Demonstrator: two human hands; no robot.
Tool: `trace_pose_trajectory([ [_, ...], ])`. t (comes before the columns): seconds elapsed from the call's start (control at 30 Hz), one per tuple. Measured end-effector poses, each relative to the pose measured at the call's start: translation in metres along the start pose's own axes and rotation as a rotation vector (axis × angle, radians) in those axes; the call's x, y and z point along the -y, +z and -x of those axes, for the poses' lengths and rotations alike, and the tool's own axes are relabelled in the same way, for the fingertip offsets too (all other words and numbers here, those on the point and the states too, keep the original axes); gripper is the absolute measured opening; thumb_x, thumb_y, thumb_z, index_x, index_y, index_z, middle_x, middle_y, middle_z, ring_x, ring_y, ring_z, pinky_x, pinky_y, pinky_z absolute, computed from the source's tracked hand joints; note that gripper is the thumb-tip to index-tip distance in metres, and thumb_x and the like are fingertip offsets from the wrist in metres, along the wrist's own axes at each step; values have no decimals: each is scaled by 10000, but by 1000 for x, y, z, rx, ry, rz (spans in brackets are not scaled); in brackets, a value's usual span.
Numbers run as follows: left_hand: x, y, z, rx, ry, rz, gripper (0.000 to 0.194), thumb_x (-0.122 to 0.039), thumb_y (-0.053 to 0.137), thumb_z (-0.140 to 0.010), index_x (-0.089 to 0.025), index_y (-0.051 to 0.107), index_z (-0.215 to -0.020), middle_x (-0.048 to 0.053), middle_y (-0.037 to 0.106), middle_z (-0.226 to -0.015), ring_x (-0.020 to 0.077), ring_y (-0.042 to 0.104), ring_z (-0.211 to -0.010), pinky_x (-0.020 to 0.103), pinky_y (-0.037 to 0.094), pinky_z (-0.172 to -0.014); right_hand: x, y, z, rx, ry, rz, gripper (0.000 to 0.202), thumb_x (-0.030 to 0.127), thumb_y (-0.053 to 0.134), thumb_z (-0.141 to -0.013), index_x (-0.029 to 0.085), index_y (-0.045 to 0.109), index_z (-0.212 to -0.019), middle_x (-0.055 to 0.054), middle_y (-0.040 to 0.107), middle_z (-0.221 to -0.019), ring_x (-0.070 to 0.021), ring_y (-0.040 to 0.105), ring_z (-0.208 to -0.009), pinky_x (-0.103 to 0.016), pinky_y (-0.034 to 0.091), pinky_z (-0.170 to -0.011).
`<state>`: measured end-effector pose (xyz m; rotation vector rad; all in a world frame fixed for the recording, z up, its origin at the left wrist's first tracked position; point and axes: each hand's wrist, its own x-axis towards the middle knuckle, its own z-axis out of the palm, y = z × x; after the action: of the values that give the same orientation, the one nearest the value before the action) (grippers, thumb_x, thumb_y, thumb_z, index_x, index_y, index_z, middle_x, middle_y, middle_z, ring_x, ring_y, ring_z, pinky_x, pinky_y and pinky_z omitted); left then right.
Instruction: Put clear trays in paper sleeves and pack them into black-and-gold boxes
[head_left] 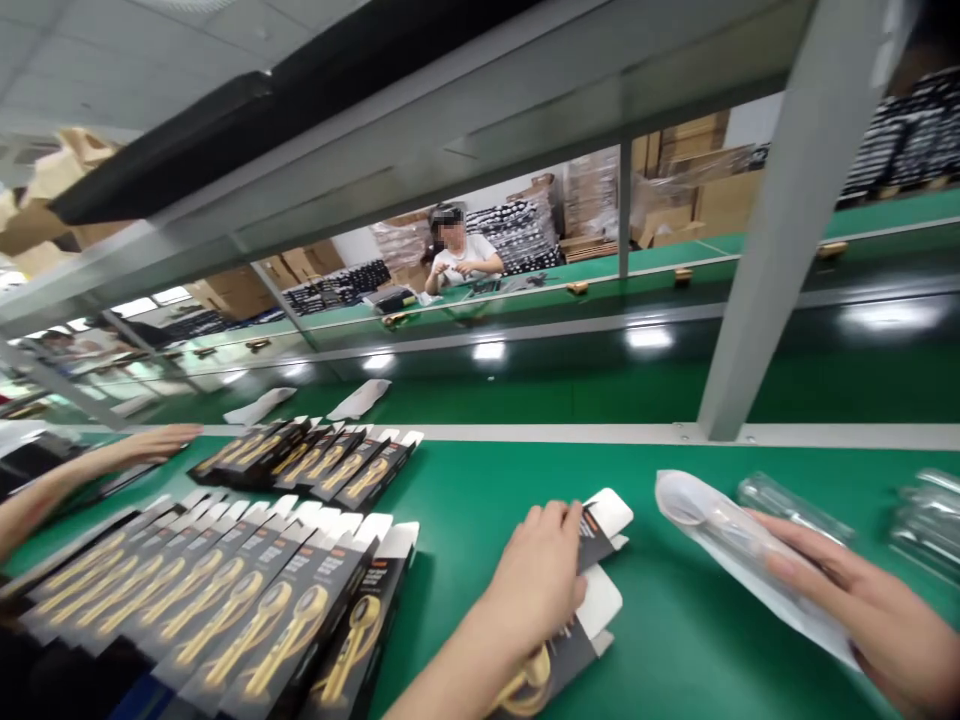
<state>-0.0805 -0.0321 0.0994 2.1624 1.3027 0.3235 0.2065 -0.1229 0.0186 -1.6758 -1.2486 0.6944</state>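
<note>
Wrapped item [750, 555] slants, its rounded end pointing up-left, in right hand [847, 590].

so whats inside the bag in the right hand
A pale, round end shows through the cloudy bag, but the right hand and cloudy wrap hide the rest.

This looks like a factory packing hall: a long green workbench [465, 480] carries rows of printed black boxes [225, 600] with their white end flaps open. Beyond the bench, a glossy green conveyor belt [585, 385] runs lengthwise, and past it a person in a white top [474, 252] works at another green surface, with cardboard cartons [232, 290] and plastic-wrapped stacks [592, 195] behind. Above the bench runs a metal shelf frame [450, 150], under a panelled ceiling [187, 40].
</note>
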Motion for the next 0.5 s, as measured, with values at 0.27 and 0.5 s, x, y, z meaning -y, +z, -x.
trace_pose_trajectory([
  [0.27, 27, -25, -27, 238, -92, -94, 692, -568, 634, -692, -140, 551, -1229, 165, 540, -1269, 367, 483, -1146, 506, 373, -983, -17, -14, 8, 219, 379, -133, 551, 699, 548, -747, 418, 553, -1220, 74, 456, -1390, -286, 365, -1300, -329, 447, -981],
  [0.5, 14, -2, -12, 173, -27, -434, 659, -442, 646, -754, -166, 445, -1318, 124, 595, -1091, 332, 553, -993, 484, 464, -847, 8, -1, 4, 324, 378, -220, 535, 674, 550, -772, 408, 523, -1236, 69, 487, -1352, -254, 453, -1211, -280, 414, -959],
])
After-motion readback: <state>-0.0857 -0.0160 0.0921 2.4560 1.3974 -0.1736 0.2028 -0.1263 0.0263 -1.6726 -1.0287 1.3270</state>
